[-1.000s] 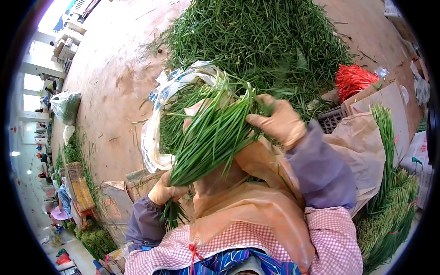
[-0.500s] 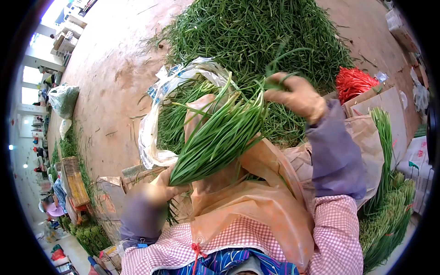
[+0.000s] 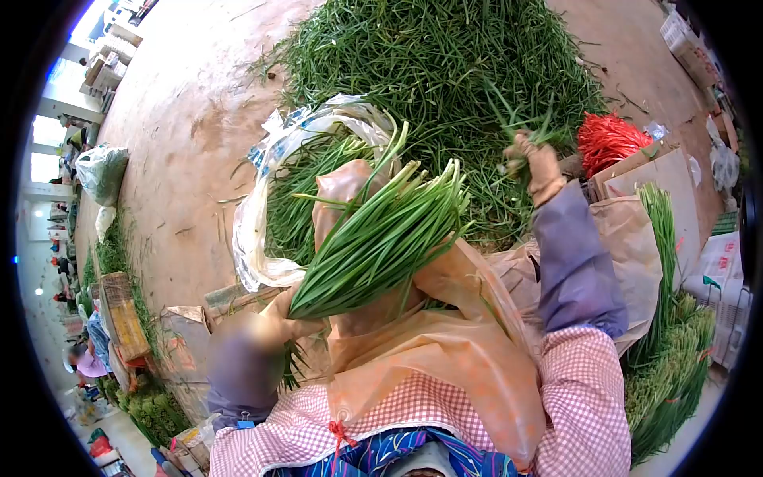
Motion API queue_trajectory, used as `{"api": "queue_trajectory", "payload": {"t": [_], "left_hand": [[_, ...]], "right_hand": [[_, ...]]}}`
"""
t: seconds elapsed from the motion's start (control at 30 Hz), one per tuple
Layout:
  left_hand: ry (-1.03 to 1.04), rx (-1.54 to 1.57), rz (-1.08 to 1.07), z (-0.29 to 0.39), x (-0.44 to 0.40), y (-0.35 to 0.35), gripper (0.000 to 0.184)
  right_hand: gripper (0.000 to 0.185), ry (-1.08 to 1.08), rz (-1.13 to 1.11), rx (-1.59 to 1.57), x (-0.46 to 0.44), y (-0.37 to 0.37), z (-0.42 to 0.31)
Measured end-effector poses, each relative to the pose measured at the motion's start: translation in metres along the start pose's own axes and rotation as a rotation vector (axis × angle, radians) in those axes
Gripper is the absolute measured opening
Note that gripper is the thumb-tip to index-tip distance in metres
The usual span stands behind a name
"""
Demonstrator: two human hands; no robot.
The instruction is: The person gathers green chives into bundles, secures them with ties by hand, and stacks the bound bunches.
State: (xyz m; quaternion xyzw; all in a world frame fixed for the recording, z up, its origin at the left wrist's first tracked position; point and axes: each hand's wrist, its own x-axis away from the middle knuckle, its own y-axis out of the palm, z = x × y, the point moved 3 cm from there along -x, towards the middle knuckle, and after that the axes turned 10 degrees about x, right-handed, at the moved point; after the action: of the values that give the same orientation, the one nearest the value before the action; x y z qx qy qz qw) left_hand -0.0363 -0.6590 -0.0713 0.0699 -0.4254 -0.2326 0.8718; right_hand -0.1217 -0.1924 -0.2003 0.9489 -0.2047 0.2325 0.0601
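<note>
A thick bunch of garlic chives (image 3: 381, 238) lies slantwise above my lap, its pale cut ends at the upper right. My left hand (image 3: 288, 319), in a tan glove, is closed around the leafy lower-left end. At the upper right, my gloved right hand (image 3: 540, 165) is clenched on a few loose green chive leaves (image 3: 517, 119), apart from the bunch. Beyond both hands rises a big heap of loose chives (image 3: 445, 71). An opened white plastic bag (image 3: 253, 226) curves around more chives (image 3: 290, 211) left of my knee.
Red ties (image 3: 612, 143) lie on cardboard (image 3: 648, 187) at the right. Tied chive bundles (image 3: 668, 381) stack beside my right side. A full plastic bag (image 3: 103, 175) and a yellow-brown crate (image 3: 125, 314) stand at the left. A person in pink (image 3: 90, 362) is farther left.
My right hand has moved away from the bunch's cut ends, up and to the right, with loose leaves in it. My left hand keeps its hold, almost unmoved.
</note>
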Motion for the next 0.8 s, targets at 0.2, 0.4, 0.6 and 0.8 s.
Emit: {"api": "queue_trajectory", "payload": {"t": [0.2,0.4,0.6,0.8], "left_hand": [[-0.066,0.106,0.037,0.001,0.004,0.006,0.074],[-0.029,-0.081,0.021,0.006,0.004,0.009,0.086],[0.048,-0.320,-0.117,0.015,-0.001,0.010,0.082],[0.075,-0.651,-0.155,0.028,-0.005,0.010,0.071]], "right_hand": [[0.053,-0.166,-0.570,-0.258,0.067,0.095,0.009],[0.024,-0.100,-0.093,0.188,-0.012,0.023,0.014],[0.093,-0.127,-0.571,0.482,0.017,0.067,-0.046],[0.059,-0.048,-1.086,-0.053,0.044,0.158,-0.045]]}}
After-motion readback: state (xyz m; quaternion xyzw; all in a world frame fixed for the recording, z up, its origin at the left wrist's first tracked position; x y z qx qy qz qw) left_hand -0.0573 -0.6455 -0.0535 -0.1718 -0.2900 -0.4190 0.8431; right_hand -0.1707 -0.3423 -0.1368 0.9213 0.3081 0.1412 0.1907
